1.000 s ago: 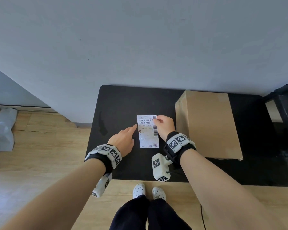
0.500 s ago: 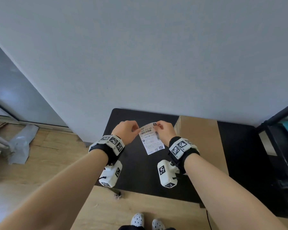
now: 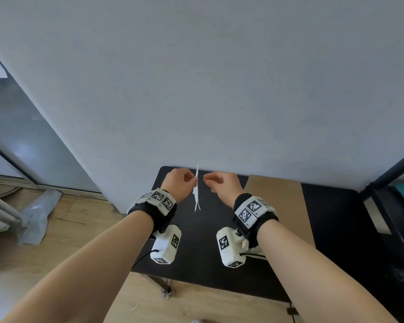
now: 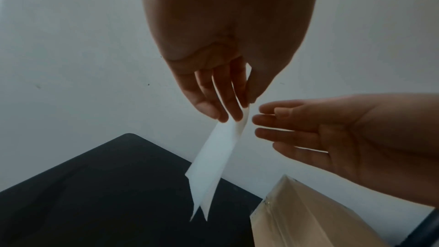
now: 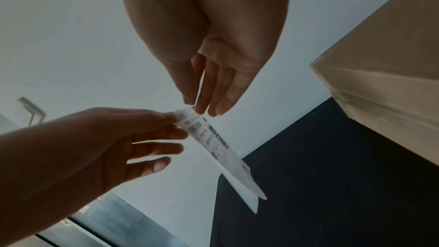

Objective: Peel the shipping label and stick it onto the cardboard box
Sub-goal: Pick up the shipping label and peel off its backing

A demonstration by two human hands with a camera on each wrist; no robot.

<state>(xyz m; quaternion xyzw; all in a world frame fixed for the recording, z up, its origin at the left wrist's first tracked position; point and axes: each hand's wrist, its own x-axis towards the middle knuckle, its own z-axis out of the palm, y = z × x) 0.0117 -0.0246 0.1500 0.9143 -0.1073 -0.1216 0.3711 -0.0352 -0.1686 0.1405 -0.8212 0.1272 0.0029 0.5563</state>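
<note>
The white shipping label (image 3: 196, 194) hangs edge-on above the black table (image 3: 196, 241), printed side facing right (image 5: 221, 149). My left hand (image 3: 194, 181) pinches its top edge between thumb and fingers (image 4: 237, 110). At its lower end the label (image 4: 213, 157) splits into two thin layers. My right hand (image 3: 207, 181) hovers just right of the top corner with straight fingers (image 4: 259, 119), holding nothing; in the right wrist view its fingertips (image 5: 202, 108) sit at the corner. The brown cardboard box (image 3: 278, 206) stands on the table to the right.
A grey wall rises directly behind the table. A black rack (image 3: 394, 206) stands to the right of the table. On the wooden floor at the left lies a grey plastic bag (image 3: 37, 213).
The label went from lying flat on the table to hanging edge-on in the air. My left hand took its top edge and my right hand let go. The camera tilted upward.
</note>
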